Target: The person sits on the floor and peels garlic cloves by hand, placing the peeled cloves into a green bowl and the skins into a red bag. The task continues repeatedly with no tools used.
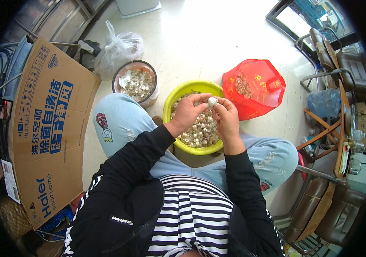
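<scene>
A whitish garlic bulb (212, 102) is held up between the fingertips of both hands, over a yellow-green plastic basin (199, 151). My left hand (187, 110) pinches it from the left with thumb and fingers. From the other side, my right hand (226, 119) grips it, thumb and forefinger touching its lower right. Many small garlic bulbs (199, 130) with dry stems and roots fill the basin below. My hands and wrists hide part of that heap.
A lined bin (134, 84) of papery garlic skins stands left of the basin. Behind it sits a tied clear plastic bag (120, 48). To the right, a red bag (257, 106) holds small pinkish pieces. A large cardboard box (51, 135) leans at left; brown chairs (308, 208) stand at right.
</scene>
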`<state>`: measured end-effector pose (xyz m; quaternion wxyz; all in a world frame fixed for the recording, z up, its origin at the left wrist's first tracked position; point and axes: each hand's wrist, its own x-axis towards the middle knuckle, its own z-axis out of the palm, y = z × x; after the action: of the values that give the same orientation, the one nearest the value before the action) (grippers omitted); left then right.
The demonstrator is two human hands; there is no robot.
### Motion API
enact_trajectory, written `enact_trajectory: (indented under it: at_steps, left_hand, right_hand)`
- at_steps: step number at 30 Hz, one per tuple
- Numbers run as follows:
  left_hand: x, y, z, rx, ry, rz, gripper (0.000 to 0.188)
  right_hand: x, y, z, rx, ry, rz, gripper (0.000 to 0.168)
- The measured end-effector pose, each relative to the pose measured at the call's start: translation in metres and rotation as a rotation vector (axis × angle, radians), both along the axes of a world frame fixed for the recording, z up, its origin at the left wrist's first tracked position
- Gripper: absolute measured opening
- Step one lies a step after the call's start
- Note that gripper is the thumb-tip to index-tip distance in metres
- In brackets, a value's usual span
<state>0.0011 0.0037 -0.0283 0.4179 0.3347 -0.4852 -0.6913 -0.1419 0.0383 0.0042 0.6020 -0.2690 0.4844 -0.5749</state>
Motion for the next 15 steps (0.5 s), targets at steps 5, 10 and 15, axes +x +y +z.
enact_trajectory:
  at_steps: [5, 10, 15]
  left_hand:
    - [0.0019, -0.0004, 0.007, -0.11, -0.095, -0.003, 0.03]
    - [0.0014, -0.0004, 0.0073, -0.132, -0.116, 0.008, 0.027]
    - [-0.0007, -0.0008, 0.0104, -0.112, -0.127, 0.017, 0.025]
  right_hand:
    - [-0.003, 0.0012, -0.0034, 0.057, -0.039, 0.022, 0.014]
    - [0.0013, 0.0011, -0.0005, 0.108, -0.132, -0.057, 0.01]
    - [-0.0044, -0.0006, -0.0071, 0.115, -0.167, -0.021, 0.008]
